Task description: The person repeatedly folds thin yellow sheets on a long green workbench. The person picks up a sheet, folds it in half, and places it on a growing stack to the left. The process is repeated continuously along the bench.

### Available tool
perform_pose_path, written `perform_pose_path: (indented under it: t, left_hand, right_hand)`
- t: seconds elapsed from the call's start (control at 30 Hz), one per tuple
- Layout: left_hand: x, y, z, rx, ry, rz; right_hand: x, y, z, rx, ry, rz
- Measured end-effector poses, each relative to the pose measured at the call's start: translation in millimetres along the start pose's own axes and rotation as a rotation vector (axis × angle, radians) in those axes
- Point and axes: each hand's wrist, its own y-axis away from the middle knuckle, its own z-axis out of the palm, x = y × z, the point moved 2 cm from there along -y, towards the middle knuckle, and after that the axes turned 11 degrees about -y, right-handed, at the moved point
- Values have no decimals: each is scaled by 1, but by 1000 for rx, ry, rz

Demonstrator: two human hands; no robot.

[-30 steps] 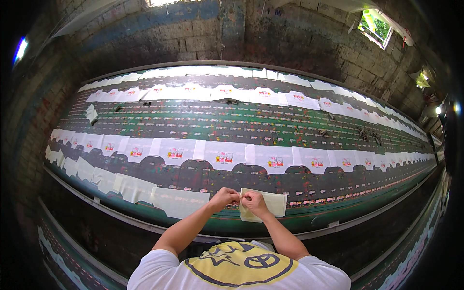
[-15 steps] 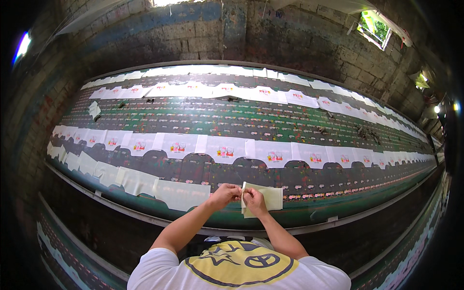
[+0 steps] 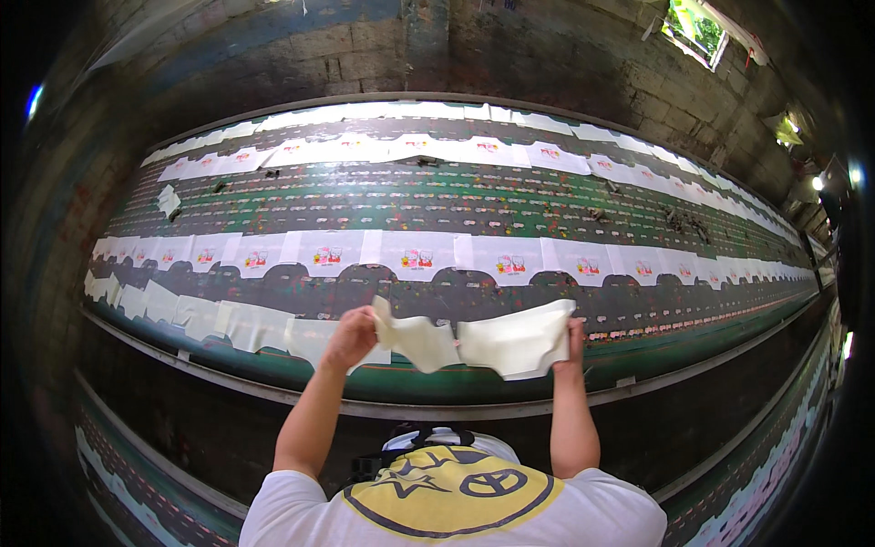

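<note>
Above the near edge of the long printing table, my left hand (image 3: 353,335) pinches the left end of a cream fabric piece (image 3: 417,341), which sags and is slightly blurred. My right hand (image 3: 572,345) grips the outer end of another cream fabric piece (image 3: 515,339), apparently several layers thick. A narrow dark gap shows between the two pieces. Just left of my left hand, plain cream fabric pieces (image 3: 255,326) lie overlapping in a row along the near edge. Beyond my hands runs a row of white fabric pieces (image 3: 437,255) printed with small red and pink cartoon figures.
The long table (image 3: 401,387) has a green and dark surface with rows of small printed marks. Further printed white pieces (image 3: 365,148) lie across its far side. A crumpled white scrap (image 3: 169,201) rests at the left. Behind stands a block wall (image 3: 365,55).
My hands were together at a folded cream stack and have moved apart. Each now holds a fabric piece, opened out between them. The view has shifted slightly.
</note>
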Motion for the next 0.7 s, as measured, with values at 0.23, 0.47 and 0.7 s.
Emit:
perform_pose_path:
  t: [0.23,0.47,0.7]
  left_hand:
    - [80,28,-12,120,-80,174]
    - [36,-10,7,124,-506,-1]
    - [-101,-69,62,-84,-826,-198]
  right_hand:
    - [-95,37,45,-56,-2,-124]
    - [-62,16,47,-54,768,-206]
    - [91,-9,13,-171,1369,-7]
